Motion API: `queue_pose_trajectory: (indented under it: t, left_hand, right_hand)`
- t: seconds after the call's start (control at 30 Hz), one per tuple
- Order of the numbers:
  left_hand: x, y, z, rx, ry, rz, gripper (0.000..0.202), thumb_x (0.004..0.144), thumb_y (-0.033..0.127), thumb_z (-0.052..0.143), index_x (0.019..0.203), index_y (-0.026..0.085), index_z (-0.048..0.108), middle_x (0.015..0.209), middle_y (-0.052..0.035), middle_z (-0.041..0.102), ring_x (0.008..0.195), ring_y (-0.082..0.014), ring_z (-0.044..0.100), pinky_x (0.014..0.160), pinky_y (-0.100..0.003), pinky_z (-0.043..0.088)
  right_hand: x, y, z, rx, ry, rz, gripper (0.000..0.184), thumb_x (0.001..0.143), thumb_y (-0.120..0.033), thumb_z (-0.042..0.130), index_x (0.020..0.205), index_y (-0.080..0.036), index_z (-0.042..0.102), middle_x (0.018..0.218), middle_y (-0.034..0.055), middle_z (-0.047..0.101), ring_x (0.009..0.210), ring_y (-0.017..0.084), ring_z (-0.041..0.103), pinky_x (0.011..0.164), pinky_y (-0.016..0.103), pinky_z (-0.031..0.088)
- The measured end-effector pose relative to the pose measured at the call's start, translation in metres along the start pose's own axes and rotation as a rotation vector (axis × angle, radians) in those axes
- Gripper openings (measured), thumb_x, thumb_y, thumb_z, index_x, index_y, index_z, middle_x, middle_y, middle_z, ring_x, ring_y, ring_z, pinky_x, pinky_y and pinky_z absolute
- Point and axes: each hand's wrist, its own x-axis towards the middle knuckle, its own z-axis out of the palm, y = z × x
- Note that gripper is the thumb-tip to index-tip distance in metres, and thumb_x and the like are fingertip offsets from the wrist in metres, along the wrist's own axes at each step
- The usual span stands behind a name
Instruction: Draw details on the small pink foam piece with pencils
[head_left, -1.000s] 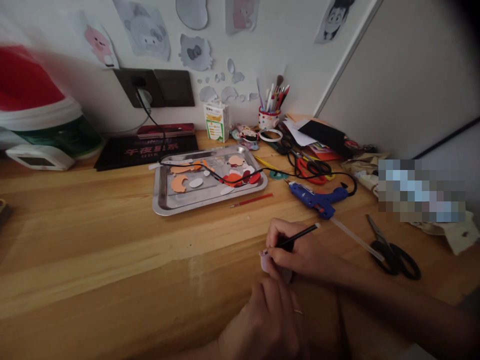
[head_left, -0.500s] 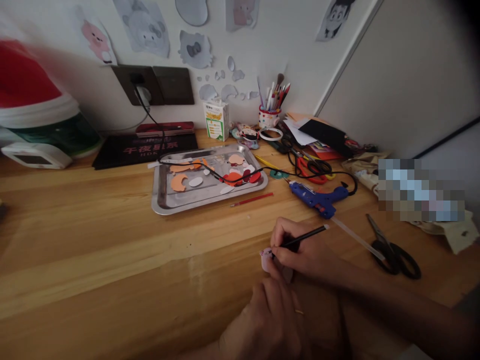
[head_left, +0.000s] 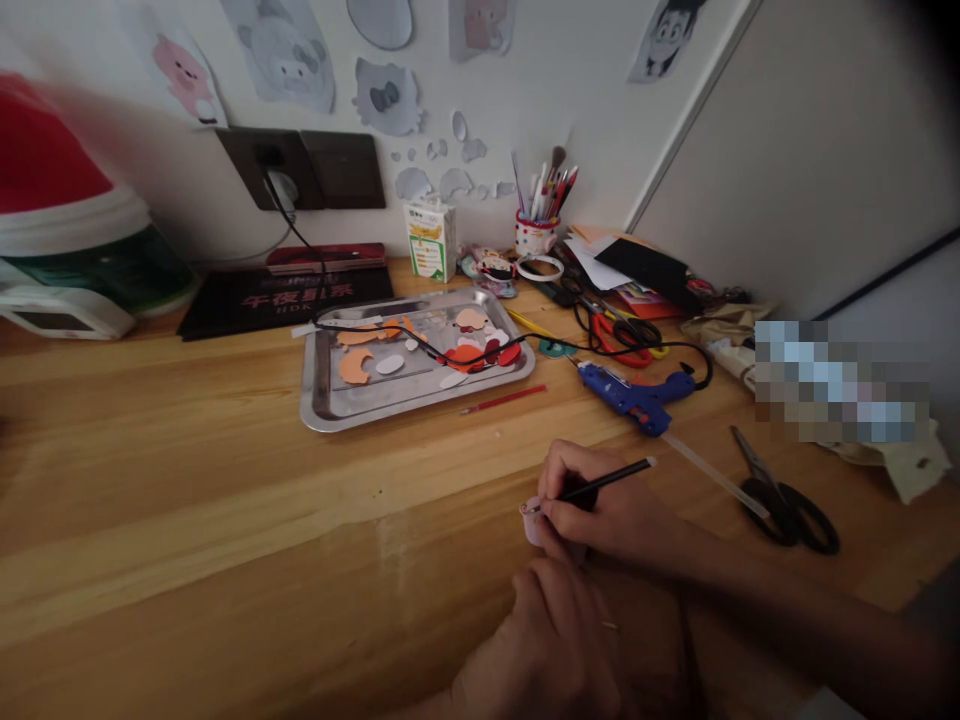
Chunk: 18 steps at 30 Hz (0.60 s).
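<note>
My right hand (head_left: pixel 609 518) is closed around a slim black pen (head_left: pixel 611 476), gripped in a writing hold with its back end pointing right. The pen's tip is at the upper edge of a small pale pink cutout (head_left: pixel 532 530), where a small reddish mark shows. My left hand (head_left: pixel 551 625) lies in front, fingers curled, with a fingertip holding the cutout against the wooden table. Much of the cutout is hidden under my fingers.
Ahead, a metal tray (head_left: pixel 319 405) holds several coloured cutouts, with a black cord across it. A red pen refill (head_left: pixel 504 400) lies before it. To the right are a blue glue gun (head_left: pixel 630 400) with a clear glue stick, and black-handled scissors (head_left: pixel 784 505).
The pen tip has shifted slightly on the pink cutout, and my left hand has slid a little to the right. Both hands keep their hold.
</note>
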Motion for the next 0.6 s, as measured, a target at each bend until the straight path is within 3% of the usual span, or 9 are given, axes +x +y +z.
queue_pose_trajectory:
  t: [0.17, 0.43, 0.6]
  left_hand:
    - [0.000, -0.002, -0.003, 0.001, -0.044, -0.001, 0.034, 0.079, 0.004, 0.034, 0.092, 0.001, 0.065, 0.083, -0.0158, 0.072, 0.051, -0.0162, 0.062, 0.040, -0.019, 0.046]
    - [0.000, -0.002, -0.007, 0.015, -0.079, -0.014, 0.038, 0.078, 0.002, 0.034, 0.104, 0.002, 0.062, 0.088, -0.0164, 0.072, 0.052, -0.0140, 0.061, 0.045, -0.020, 0.051]
    - [-0.001, -0.002, -0.006, 0.035, -0.051, 0.004, 0.037, 0.079, 0.002, 0.035, 0.104, 0.002, 0.062, 0.086, -0.0149, 0.072, 0.054, -0.0157, 0.063, 0.047, -0.022, 0.053]
  right_hand:
    - [0.000, 0.003, -0.001, -0.001, 0.031, -0.024, 0.012, 0.071, -0.012, 0.053, 0.066, -0.019, 0.046, 0.063, -0.0029, 0.052, 0.058, 0.011, 0.049, 0.052, 0.025, 0.038]
    - [0.004, 0.011, -0.009, 0.009, 0.258, -0.112, 0.015, 0.073, -0.010, 0.049, 0.066, -0.022, 0.043, 0.063, -0.0030, 0.045, 0.058, 0.012, 0.042, 0.051, 0.026, 0.035]
    - [0.004, 0.011, -0.007, 0.006, 0.256, -0.124, 0.014, 0.073, -0.010, 0.049, 0.066, -0.021, 0.043, 0.063, -0.0036, 0.046, 0.058, 0.012, 0.043, 0.051, 0.025, 0.036]
